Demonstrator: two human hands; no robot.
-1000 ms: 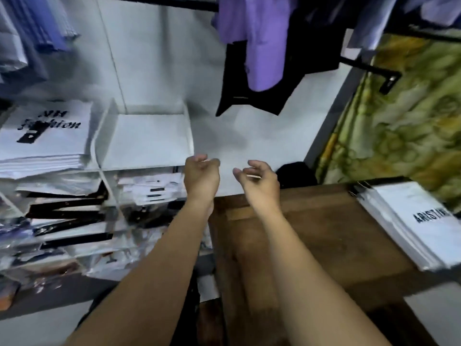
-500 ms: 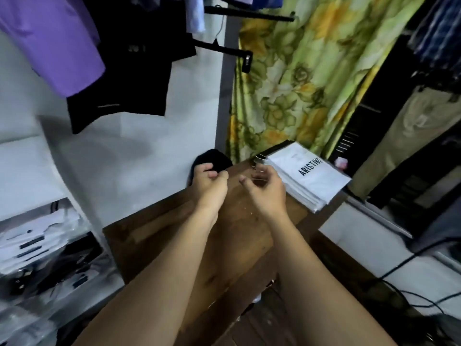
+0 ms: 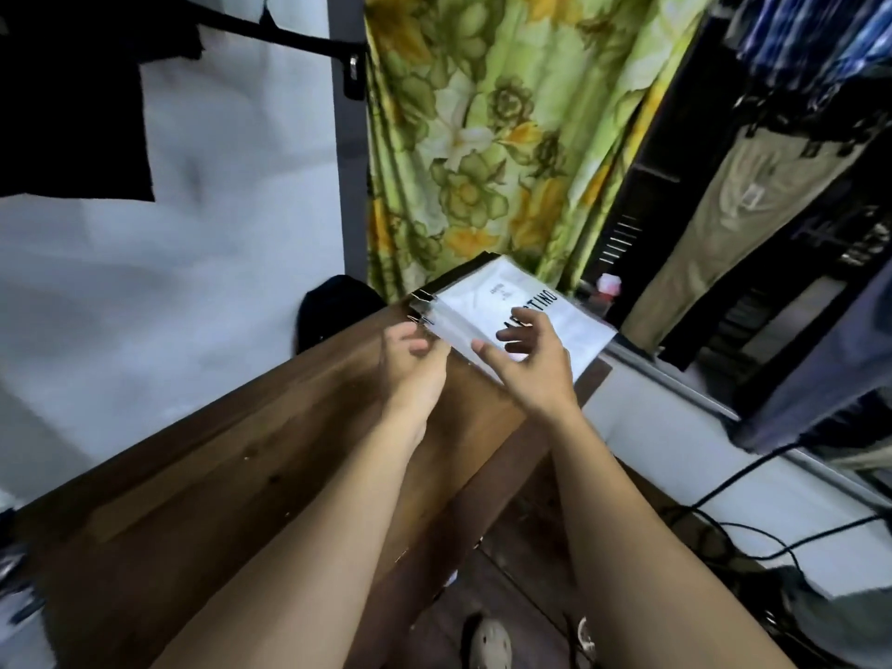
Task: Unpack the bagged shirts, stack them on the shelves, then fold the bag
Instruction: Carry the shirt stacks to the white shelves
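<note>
Dim, flat indoor light, source not showing. The plain white wall [image 3: 145,292] is reading bluish-grey and carrying a soft shadow patch beside the black hanging garment [image 3: 72,113]. The green-and-yellow floral curtain [image 3: 482,137] is catching the most light. Motion blur is smearing the upper right, streaking the blue striped hanging clothes [image 3: 796,41]. The left hand [image 3: 415,364] and right hand [image 3: 536,374] are blurring at the fingers. The stack of white shirts in clear plastic bags [image 3: 482,301] is giving off a mild sheen. Wide-angle distortion is tilting the brown wooden table [image 3: 217,475]. The lower right is sinking into dark.
</note>
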